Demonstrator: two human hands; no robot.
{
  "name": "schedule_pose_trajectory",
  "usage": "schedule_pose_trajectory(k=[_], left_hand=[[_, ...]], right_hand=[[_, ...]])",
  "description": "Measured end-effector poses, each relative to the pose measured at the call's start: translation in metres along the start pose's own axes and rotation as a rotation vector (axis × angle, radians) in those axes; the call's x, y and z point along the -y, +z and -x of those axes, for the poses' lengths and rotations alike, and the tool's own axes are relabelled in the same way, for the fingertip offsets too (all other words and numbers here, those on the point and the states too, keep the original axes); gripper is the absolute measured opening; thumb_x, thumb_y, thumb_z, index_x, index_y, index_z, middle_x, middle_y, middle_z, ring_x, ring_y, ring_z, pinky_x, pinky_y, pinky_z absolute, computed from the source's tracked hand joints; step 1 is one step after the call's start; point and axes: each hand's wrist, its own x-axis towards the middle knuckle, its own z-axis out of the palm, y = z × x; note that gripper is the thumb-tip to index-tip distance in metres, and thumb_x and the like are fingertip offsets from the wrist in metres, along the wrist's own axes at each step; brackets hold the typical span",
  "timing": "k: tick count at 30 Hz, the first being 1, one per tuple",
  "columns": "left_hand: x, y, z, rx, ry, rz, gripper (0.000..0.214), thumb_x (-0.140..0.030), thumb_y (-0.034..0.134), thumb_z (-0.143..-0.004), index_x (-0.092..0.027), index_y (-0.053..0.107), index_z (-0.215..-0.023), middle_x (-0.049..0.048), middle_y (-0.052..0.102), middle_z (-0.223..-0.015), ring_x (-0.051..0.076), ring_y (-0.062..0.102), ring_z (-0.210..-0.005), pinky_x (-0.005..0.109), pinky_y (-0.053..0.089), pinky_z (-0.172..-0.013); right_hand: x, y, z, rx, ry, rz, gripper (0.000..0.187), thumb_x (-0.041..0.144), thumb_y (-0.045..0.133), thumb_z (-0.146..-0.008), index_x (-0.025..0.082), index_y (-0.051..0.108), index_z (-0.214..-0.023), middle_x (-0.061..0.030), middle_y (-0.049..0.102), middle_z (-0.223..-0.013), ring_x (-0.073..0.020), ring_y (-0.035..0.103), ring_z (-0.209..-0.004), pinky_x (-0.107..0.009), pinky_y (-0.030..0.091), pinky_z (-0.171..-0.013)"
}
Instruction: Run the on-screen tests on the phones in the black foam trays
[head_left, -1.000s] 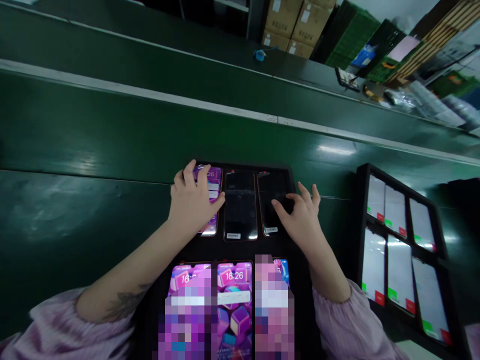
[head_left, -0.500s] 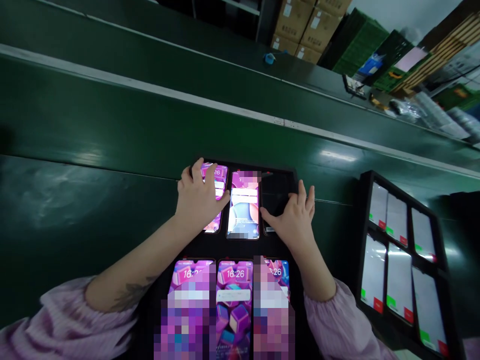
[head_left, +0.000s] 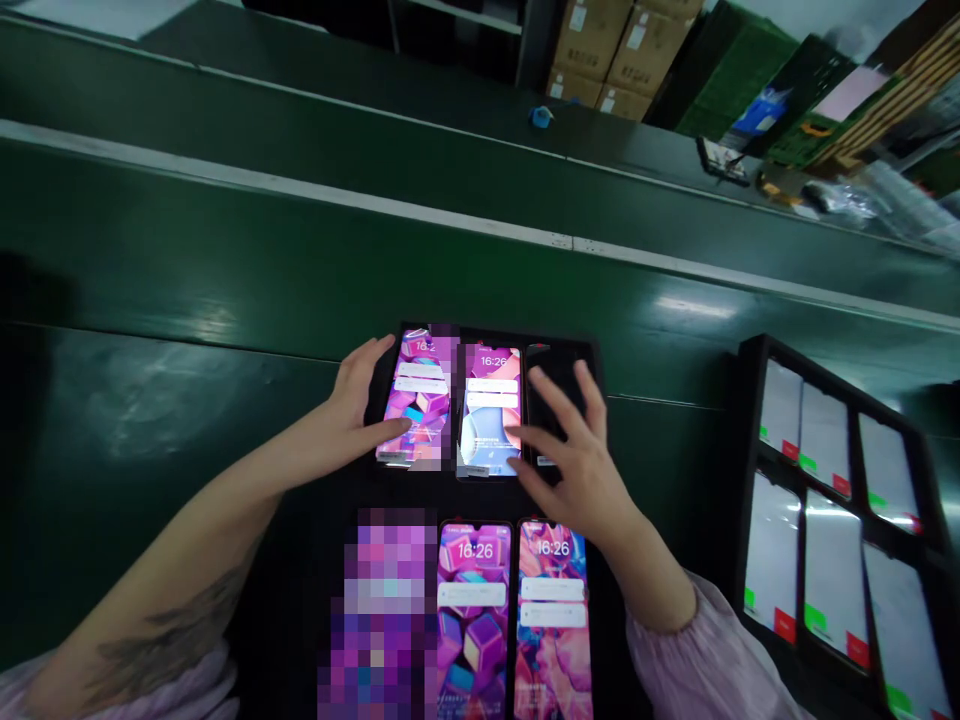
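A black tray [head_left: 420, 492] holds several smartphones in two rows. My left hand [head_left: 349, 405] is at the tray's upper left side, thumb stretched over the lower part of a lit phone [head_left: 420, 385] with a purple cube wallpaper. Its other fingers lie by that phone's left edge, apart from the thumb. Spread fingers of my right hand [head_left: 585, 470] reach over a dark-screened phone [head_left: 541, 358] and the right edge of the lit middle phone [head_left: 484, 420]. Nearer me are a cube-wallpaper phone [head_left: 472, 620], another lit phone [head_left: 553, 630] and a pixelated patch.
To the right stands a second black tray [head_left: 739, 540] of phones with white screens and red and green marks. Behind the green bench [head_left: 225, 260] runs a pale strip. Cardboard boxes [head_left: 592, 45], green crates [head_left: 731, 70] and a blue tape roll [head_left: 540, 117] are farther back.
My left hand has shifted left and down, uncovering the left phone. My right hand has moved inward, its fingers now spread over the dark phone and the middle phone's edge.
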Motion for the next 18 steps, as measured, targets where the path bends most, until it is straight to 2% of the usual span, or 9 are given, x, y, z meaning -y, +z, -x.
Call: schedule_pose_trajectory(k=[2, 4, 7, 9, 11, 13, 16, 18], left_hand=[[0.006, -0.003, 0.005, 0.03, -0.033, 0.013, 0.085, -0.057, 0.057, -0.09, -0.028, 0.024, -0.163, 0.0158, 0.027, -0.171, 0.036, 0.037, -0.155, 0.056, 0.036, -0.125], [0.008, -0.002, 0.006, 0.031, -0.035, -0.022, 0.084, -0.058, 0.056, -0.091, -0.027, 0.024, -0.163, 0.016, 0.028, -0.171, 0.036, 0.035, -0.156, 0.056, 0.033, -0.126], [0.003, 0.003, -0.004, 0.01, -0.02, -0.084, 0.085, -0.055, 0.058, -0.09, -0.022, 0.027, -0.161, 0.0192, 0.031, -0.169, 0.038, 0.03, -0.158, 0.06, 0.029, -0.128], [-0.003, 0.006, -0.015, -0.031, -0.063, -0.061, 0.087, -0.051, 0.063, -0.087, -0.018, 0.028, -0.16, 0.0214, 0.032, -0.168, 0.04, 0.028, -0.159, 0.062, 0.027, -0.129], [-0.009, 0.01, -0.029, -0.102, -0.15, 0.029, 0.087, -0.047, 0.067, -0.086, -0.014, 0.03, -0.158, 0.0231, 0.033, -0.167, 0.04, 0.03, -0.158, 0.061, 0.026, -0.13], [-0.014, 0.014, -0.041, -0.165, -0.216, 0.121, 0.081, -0.045, 0.064, -0.09, -0.013, 0.03, -0.157, 0.0233, 0.033, -0.167, 0.037, 0.035, -0.156, 0.058, 0.029, -0.13], [-0.018, 0.018, -0.05, -0.192, -0.221, 0.193, 0.069, -0.043, 0.052, -0.096, -0.016, 0.03, -0.156, 0.0191, 0.037, -0.166, 0.031, 0.042, -0.153, 0.05, 0.035, -0.128], [-0.02, 0.02, -0.048, -0.228, -0.219, 0.251, 0.062, -0.04, 0.053, -0.094, -0.019, 0.039, -0.151, 0.0148, 0.043, -0.164, 0.03, 0.045, -0.151, 0.047, 0.038, -0.128]], right_hand=[[0.001, -0.001, -0.003, 0.111, -0.042, -0.027, 0.021, 0.032, 0.062, -0.098, 0.029, 0.08, -0.107, -0.0013, 0.045, -0.167, -0.0426, 0.014, -0.164, -0.074, 0.03, -0.124], [-0.002, 0.002, -0.006, 0.122, 0.066, 0.02, 0.025, 0.033, 0.059, -0.1, 0.03, 0.079, -0.115, -0.0032, 0.041, -0.17, -0.0462, 0.016, -0.163, -0.08, 0.029, -0.121], [-0.016, 0.006, -0.001, -0.008, 0.241, 0.087, 0.038, 0.034, 0.054, -0.103, 0.03, 0.069, -0.137, -0.0083, 0.037, -0.172, -0.0452, 0.018, -0.163, -0.081, 0.031, -0.119], [-0.025, 0.005, 0.007, -0.129, 0.281, 0.106, 0.039, 0.033, 0.051, -0.105, 0.03, 0.068, -0.14, -0.0089, 0.042, -0.169, -0.0421, 0.02, -0.163, -0.077, 0.033, -0.121], [-0.033, 0.003, 0.017, -0.232, 0.289, 0.113, 0.035, 0.031, 0.049, -0.106, 0.03, 0.075, -0.129, -0.008, 0.05, -0.163, -0.0403, 0.024, -0.162, -0.075, 0.036, -0.121], [-0.036, -0.001, 0.022, -0.292, 0.259, 0.106, 0.032, 0.028, 0.051, -0.105, 0.029, 0.081, -0.115, -0.0077, 0.058, -0.156, -0.0398, 0.029, -0.16, -0.073, 0.039, -0.12], [-0.037, -0.005, 0.023, -0.294, 0.156, 0.085, 0.028, 0.023, 0.057, -0.101, 0.027, 0.084, -0.098, -0.0067, 0.065, -0.148, -0.0395, 0.032, -0.158, -0.068, 0.044, -0.118], [-0.036, -0.006, 0.021, -0.265, 0.128, 0.081, 0.028, 0.021, 0.058, -0.099, 0.026, 0.084, -0.09, -0.006, 0.068, -0.144, -0.0395, 0.032, -0.158, -0.066, 0.046, -0.117]])
